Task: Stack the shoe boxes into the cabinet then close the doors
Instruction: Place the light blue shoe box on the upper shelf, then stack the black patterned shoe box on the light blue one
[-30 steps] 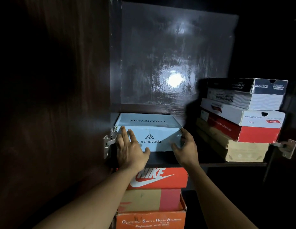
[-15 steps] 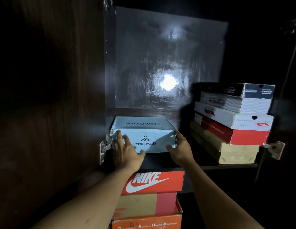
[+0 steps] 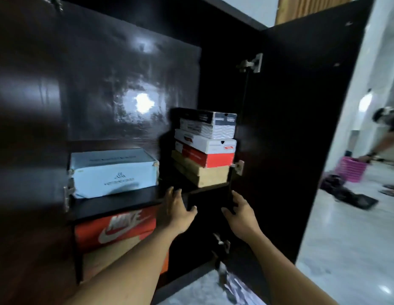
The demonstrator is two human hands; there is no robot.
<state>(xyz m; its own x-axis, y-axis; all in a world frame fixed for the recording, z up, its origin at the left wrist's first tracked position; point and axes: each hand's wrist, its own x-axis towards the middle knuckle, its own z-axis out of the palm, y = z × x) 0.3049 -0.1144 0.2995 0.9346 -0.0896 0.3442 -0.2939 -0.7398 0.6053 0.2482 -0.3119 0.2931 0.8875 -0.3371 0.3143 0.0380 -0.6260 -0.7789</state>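
Observation:
A pale blue shoe box rests on the dark cabinet shelf at the left. At the right of the same shelf stands a stack of several shoe boxes, black-and-white on top, red and tan below. Under the shelf an orange Nike box tops another stack. My left hand and my right hand hover empty in front of the shelf edge, fingers spread, touching no box. The right cabinet door stands wide open; the left door is open too.
Metal hinges stick out from the right door's edge. Beyond the door lies a pale tiled floor, where another person bends over a pink basket with dark items beside it.
Both hands let go of the pale blue box and drew back to the right, now empty. My view swung right, bringing the open right door and the room into sight.

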